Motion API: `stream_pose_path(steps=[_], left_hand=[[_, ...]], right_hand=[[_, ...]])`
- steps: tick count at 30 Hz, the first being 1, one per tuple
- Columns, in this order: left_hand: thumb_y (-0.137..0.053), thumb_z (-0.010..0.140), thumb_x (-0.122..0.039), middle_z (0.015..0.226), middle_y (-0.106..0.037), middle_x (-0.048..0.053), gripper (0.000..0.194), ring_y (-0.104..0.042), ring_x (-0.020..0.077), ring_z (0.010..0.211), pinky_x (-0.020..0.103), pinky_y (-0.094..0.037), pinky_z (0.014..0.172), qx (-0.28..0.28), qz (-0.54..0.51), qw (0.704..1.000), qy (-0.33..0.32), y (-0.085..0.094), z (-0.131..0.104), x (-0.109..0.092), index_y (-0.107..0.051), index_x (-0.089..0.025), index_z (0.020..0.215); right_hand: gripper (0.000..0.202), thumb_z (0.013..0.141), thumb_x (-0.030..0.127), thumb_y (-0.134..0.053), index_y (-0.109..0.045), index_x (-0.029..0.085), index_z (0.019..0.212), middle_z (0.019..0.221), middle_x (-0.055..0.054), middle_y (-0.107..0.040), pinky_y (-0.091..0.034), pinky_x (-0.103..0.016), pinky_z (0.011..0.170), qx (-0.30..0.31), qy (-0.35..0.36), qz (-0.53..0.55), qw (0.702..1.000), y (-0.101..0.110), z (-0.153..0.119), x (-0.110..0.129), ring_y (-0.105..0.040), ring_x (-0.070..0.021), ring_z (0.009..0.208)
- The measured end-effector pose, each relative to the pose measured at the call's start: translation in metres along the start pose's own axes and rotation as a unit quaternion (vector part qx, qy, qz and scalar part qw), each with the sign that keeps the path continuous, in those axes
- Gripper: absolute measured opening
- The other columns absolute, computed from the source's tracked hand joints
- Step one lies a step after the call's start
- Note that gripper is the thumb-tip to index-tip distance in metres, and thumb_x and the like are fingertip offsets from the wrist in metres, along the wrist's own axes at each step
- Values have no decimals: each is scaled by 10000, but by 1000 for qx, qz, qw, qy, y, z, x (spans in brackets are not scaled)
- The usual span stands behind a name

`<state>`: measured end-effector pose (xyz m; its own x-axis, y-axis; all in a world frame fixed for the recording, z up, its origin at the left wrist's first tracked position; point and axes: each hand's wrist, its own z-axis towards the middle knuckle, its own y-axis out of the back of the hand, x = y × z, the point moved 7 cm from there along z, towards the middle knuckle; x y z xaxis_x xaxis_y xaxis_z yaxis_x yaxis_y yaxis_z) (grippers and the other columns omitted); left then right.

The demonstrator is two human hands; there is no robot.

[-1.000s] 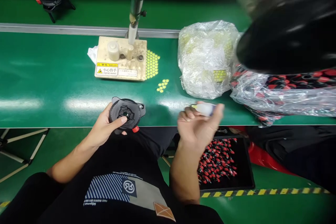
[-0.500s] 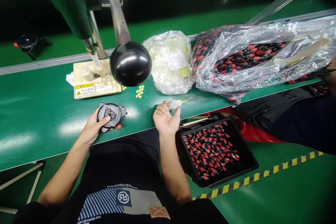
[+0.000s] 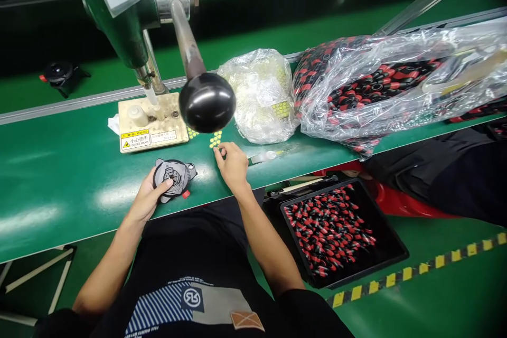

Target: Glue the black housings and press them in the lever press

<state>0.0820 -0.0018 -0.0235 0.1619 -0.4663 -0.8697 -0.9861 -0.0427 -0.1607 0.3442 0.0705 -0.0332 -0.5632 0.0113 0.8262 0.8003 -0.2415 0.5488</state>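
A person's left hand (image 3: 148, 190) gripped one round part (image 3: 177, 171) near the front edge of the green counter (image 3: 71, 185), thumb laid across its hub, the other fingers largely hidden around its side. The part, black and grey with a ribbed rim, projecting lobes and one red knob (image 3: 186, 194), was held face up. The right hand (image 3: 234, 166), palm down and wrist bent, reached over the same edge, thumb and forefinger drawn together beside a loose cluster of yellow discs (image 3: 214, 141); whether they pinched one could not be told. The discs, small and flat, were partly covered from view and could not be fully counted.

One translucent bottle (image 3: 265, 157) lay just beside the right hand, its slim tip pointing away from it. Toward the counter's rear edge sat two crinkled clear plastic bags: one rounded bundle (image 3: 253, 116) containing yellow discs and one larger open bag (image 3: 317, 124) of red-and-black pieces, too many to count. To their left stood one press (image 3: 122, 26), its lever ending in a glossy black ball (image 3: 207, 103), above a cream block (image 3: 174, 134). One black tray (image 3: 390, 253), below the front edge, held more red-and-black pieces.
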Motion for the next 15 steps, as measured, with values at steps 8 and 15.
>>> stream_pose_path(steps=[8, 15], left_hand=[[-912, 793, -488, 1246, -764, 92, 687, -715, 263, 1158, 352, -577, 1030, -7, 35, 997, -66, -4, -8, 1, -633, -182, 1341], [-804, 928, -394, 1260, -739, 70, 512, -712, 226, 1161, 346, -559, 1063, 19, 149, 972, -179, -9, -30, -14, -609, -211, 1364]], right_hand=[[248, 905, 444, -718, -676, 200, 909, 767, -6, -616, -440, -289, 650, 113, -55, 155, 980, 5, -35, 13, -526, -142, 668], [256, 813, 413, -863, -717, 206, 850, 704, 21, -610, -416, -255, 595, 189, -83, 298, 932, -5, -59, 47, -518, -112, 637]])
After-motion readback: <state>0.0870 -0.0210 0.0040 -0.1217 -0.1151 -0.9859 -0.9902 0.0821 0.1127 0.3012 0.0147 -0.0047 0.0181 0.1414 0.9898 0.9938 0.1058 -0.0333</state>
